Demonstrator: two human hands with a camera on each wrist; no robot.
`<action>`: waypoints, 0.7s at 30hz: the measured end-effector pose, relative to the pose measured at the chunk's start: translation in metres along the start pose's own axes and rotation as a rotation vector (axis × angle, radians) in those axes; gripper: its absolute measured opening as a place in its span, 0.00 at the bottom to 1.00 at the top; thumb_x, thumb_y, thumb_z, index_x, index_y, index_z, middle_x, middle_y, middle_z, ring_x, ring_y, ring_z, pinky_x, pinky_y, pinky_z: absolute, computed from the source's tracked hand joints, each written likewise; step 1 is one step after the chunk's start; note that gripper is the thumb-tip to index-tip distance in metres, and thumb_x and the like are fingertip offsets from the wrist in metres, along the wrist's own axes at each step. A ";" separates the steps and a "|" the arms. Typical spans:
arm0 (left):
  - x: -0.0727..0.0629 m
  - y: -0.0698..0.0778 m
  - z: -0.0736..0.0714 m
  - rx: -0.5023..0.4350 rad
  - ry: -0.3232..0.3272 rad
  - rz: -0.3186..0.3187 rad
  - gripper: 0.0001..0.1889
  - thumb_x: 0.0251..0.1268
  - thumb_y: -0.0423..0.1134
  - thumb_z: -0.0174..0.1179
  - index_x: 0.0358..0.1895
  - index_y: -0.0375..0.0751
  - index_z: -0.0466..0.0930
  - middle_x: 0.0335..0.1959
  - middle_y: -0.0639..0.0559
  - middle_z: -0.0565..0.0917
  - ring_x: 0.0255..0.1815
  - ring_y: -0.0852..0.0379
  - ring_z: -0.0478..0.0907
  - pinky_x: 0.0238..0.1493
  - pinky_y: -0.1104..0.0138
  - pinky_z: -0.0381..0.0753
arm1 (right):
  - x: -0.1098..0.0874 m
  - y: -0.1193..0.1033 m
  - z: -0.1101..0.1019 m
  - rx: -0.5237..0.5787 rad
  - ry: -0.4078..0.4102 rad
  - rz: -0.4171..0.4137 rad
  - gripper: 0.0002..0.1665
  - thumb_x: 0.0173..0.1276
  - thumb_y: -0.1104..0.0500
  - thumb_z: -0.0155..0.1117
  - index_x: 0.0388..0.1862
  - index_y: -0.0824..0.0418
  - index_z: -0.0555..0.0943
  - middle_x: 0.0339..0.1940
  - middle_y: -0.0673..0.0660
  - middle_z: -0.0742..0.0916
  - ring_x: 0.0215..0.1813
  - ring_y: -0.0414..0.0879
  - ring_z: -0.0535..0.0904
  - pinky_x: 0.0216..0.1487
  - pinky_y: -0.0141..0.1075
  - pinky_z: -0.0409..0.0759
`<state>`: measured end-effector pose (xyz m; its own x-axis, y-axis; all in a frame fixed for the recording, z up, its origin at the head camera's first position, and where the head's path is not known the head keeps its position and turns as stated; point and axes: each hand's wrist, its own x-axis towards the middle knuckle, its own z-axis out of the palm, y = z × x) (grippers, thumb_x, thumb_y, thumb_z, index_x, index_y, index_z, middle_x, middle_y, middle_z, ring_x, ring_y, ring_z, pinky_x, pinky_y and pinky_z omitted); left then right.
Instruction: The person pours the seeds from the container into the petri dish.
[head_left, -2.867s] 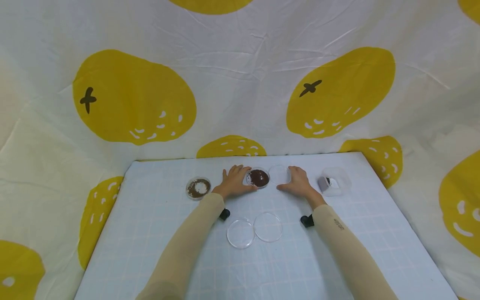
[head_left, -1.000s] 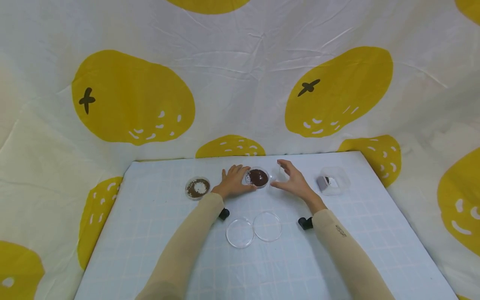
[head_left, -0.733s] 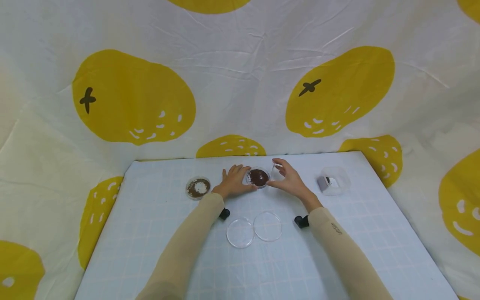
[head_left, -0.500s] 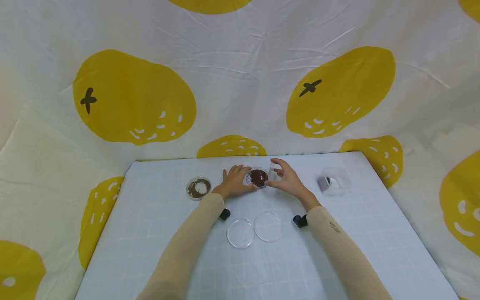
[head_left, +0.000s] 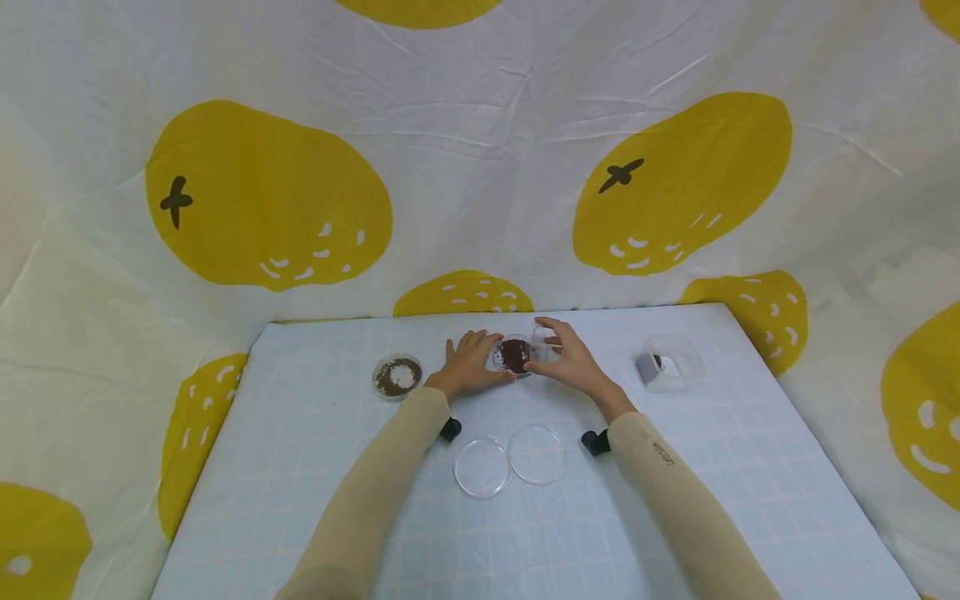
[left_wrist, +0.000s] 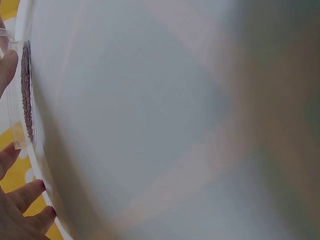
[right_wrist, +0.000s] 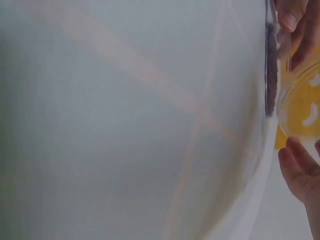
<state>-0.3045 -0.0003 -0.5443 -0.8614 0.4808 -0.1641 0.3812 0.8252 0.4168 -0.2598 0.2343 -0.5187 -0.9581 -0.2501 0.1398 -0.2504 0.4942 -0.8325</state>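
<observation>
In the head view my left hand (head_left: 467,367) holds a clear petri dish with dark brown soil and white grains (head_left: 512,355) by its left side, thumb in front and fingers behind. The left wrist view shows this soil dish (left_wrist: 26,92) edge-on. My right hand (head_left: 572,362) grips an empty clear dish (head_left: 541,340) between thumb and fingertips. That clear dish (right_wrist: 302,107) stands steeply tilted at the right rim of the soil dish, overlapping it in the head view. A second petri dish with brown soil and a white middle (head_left: 397,377) lies left of my left hand.
Two clear round dish pieces, a left one (head_left: 482,497) and a right one (head_left: 537,482), lie side by side nearer me. A clear plastic box (head_left: 678,379) with a small greyish container (head_left: 649,370) in it stands at right. The table (head_left: 300,467) ends at a fruit-print curtain.
My right hand has lifted the clear dish off the table, tilted it up and moved it left to the soil dish. The left hand has stayed in place.
</observation>
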 end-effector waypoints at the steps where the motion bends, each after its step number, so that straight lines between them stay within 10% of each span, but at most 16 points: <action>1: 0.000 0.000 0.000 0.003 -0.001 0.000 0.50 0.56 0.76 0.58 0.79 0.57 0.56 0.80 0.44 0.53 0.80 0.39 0.43 0.71 0.33 0.34 | 0.000 0.000 0.000 -0.002 -0.005 0.000 0.54 0.56 0.55 0.81 0.77 0.56 0.62 0.74 0.64 0.68 0.67 0.66 0.70 0.65 0.61 0.69; 21: 0.000 0.000 -0.002 0.019 -0.007 0.000 0.51 0.56 0.75 0.59 0.79 0.55 0.56 0.80 0.43 0.54 0.80 0.39 0.43 0.70 0.33 0.35 | 0.006 -0.001 0.005 -0.058 -0.038 0.018 0.53 0.57 0.54 0.80 0.76 0.64 0.62 0.73 0.64 0.68 0.67 0.64 0.70 0.63 0.55 0.73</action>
<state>-0.3053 -0.0004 -0.5426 -0.8592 0.4825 -0.1704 0.3871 0.8307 0.4001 -0.2648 0.2276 -0.5195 -0.9567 -0.2719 0.1038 -0.2423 0.5462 -0.8019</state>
